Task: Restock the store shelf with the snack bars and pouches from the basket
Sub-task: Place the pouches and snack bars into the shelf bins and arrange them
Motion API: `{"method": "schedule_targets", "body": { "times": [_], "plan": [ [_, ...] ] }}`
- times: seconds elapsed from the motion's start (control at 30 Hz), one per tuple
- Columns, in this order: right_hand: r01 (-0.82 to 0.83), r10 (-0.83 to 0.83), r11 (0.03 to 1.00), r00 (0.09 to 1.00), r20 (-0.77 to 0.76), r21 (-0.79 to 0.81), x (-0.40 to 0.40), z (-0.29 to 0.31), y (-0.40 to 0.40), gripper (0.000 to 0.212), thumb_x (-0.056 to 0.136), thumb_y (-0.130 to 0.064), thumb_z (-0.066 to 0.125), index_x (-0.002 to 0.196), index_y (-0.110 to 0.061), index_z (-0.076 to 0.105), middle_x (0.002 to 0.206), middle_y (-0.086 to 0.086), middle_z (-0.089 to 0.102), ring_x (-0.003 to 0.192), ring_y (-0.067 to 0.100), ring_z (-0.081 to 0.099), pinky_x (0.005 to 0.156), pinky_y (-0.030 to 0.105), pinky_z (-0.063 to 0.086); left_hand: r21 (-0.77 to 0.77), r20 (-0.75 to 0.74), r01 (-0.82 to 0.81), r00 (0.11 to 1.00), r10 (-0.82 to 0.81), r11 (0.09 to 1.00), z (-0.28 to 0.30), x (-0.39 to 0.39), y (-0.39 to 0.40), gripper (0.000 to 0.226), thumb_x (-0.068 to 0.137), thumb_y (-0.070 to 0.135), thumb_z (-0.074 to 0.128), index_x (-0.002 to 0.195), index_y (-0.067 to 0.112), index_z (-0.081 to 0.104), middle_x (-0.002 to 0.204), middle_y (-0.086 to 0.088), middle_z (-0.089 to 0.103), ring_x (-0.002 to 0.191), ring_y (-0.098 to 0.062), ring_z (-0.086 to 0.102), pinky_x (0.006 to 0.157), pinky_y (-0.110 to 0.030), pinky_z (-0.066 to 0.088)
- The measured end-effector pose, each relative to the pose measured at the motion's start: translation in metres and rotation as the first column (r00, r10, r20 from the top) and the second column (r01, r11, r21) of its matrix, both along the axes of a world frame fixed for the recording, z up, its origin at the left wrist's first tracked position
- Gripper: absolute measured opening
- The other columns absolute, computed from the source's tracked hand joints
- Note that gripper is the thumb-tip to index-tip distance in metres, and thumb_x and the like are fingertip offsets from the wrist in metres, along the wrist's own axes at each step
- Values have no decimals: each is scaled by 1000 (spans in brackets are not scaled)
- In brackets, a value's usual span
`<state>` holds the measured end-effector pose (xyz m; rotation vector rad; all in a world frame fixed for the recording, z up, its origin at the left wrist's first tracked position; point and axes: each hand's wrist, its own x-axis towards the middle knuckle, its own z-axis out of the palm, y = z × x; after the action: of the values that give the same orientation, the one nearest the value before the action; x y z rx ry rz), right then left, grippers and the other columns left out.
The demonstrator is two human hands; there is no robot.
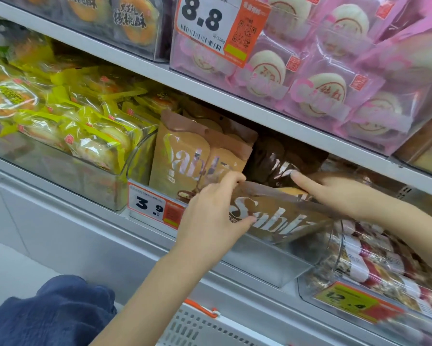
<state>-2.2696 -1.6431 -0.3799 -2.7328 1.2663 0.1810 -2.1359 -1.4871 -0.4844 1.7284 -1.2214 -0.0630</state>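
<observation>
The left hand (211,211) grips a tan Sablé pouch (277,216) by its left end, thumb on the front face and fingers curled over the brown top edge. The pouch lies tilted, almost on its side, in the clear shelf bin (267,260), its lettering facing out. The right hand (335,193) reaches in from the right, just behind the pouch's top edge; its index finger is stretched straight and its tip presses a dark brown pouch (280,158) further back in the bin, while the other fingers fold down behind the tan pouch (whether they hold it cannot be told).

Just above the left hand stand 2 upright tan pouches (185,156) of the same kind, one overlapping the other. Immediately left of that hand is a price tag reading 3.9 (151,207), and further left a bin of yellow-wrapped pastries (60,116). Below and to the right of the right hand sits a bin of red-and-white wrapped bars (375,260) with a 12.4 tag (345,300). Well above both hands, pink-wrapped round cakes (335,78) fill the upper shelf beside an 8.8 tag (210,23). Beneath the left forearm shows the grey basket (197,328) with an orange clip.
</observation>
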Motion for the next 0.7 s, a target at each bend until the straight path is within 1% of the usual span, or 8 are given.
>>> {"method": "schedule_targets", "body": {
  "times": [0.07, 0.23, 0.27, 0.33, 0.4, 0.5, 0.6, 0.7],
  "plan": [
    [-107, 101, 992, 991, 84, 71, -13, 0, 4, 79, 76, -86, 11, 96, -34, 67, 109, -10, 65, 96, 7, 57, 89, 28, 38, -4, -202, 165, 966, -162, 986, 8, -1, -6, 64, 73, 28, 79, 125, 39, 44, 115, 17, 62, 105, -6, 58, 90, -31, 49],
    [-217, 155, 830, 975, 161, 514, -33, 9, 6, 58, 89, -64, 30, 104, -28, 73, 99, -7, 74, 92, 12, 69, 93, 32, 48, -40, -387, 416, 832, -398, 908, 25, 12, -11, 22, 69, 6, 81, 89, 16, 78, 85, 3, 75, 83, -6, 69, 84, -25, 54],
    [-236, 179, 864, 970, 168, 445, -34, 5, 2, 45, 91, -56, 39, 107, -29, 70, 100, -9, 73, 92, 9, 68, 92, 32, 50, 3, -373, 438, 835, -405, 899, 28, 14, -10, 18, 70, 7, 81, 84, 17, 79, 80, 3, 75, 79, -8, 68, 81, -27, 54],
    [-205, 193, 976, 970, 145, 72, -31, -7, -10, 26, 92, -42, 51, 116, -35, 61, 103, -16, 68, 89, -1, 62, 85, 23, 49, 63, -345, 437, 853, -392, 897, 30, 15, -8, 13, 71, 11, 81, 79, 21, 79, 76, 5, 74, 78, -11, 68, 79, -32, 53],
    [-35, 80, 981, 969, 235, -190, -19, -18, -20, 34, 91, -37, 58, 123, -25, 52, 92, -10, 62, 78, 4, 55, 66, 17, 42, 55, -347, 433, 853, -389, 900, 30, 13, -5, 13, 72, 11, 80, 78, 22, 79, 75, 7, 74, 78, -8, 68, 78, -31, 53],
    [255, -158, 954, 872, 463, -156, 3, -25, -36, 44, 89, -41, 61, 119, -10, 52, 102, 6, 61, 92, 21, 58, 76, 26, 42, 47, -369, 409, 855, -365, 911, 30, 8, -1, 12, 72, 15, 80, 80, 23, 79, 75, 8, 73, 75, -3, 65, 73, -21, 51],
    [263, -229, 964, 793, 565, 21, 22, -29, -54, 39, 87, -44, 62, 113, -15, 55, 100, 4, 63, 90, 24, 63, 76, 30, 50, 76, -377, 405, 858, -349, 911, 30, 10, -1, 11, 72, 17, 80, 80, 25, 79, 76, 10, 73, 76, -2, 65, 73, -19, 51],
    [221, -147, 971, 847, 510, -87, 25, -34, -61, 34, 91, -35, 58, 118, -14, 58, 107, 11, 67, 93, 35, 64, 84, 47, 53, 80, -394, 399, 855, -338, 914, 27, 12, -4, 15, 71, 21, 81, 81, 31, 78, 88, 14, 73, 97, -4, 63, 90, -26, 47]
  ]
}}
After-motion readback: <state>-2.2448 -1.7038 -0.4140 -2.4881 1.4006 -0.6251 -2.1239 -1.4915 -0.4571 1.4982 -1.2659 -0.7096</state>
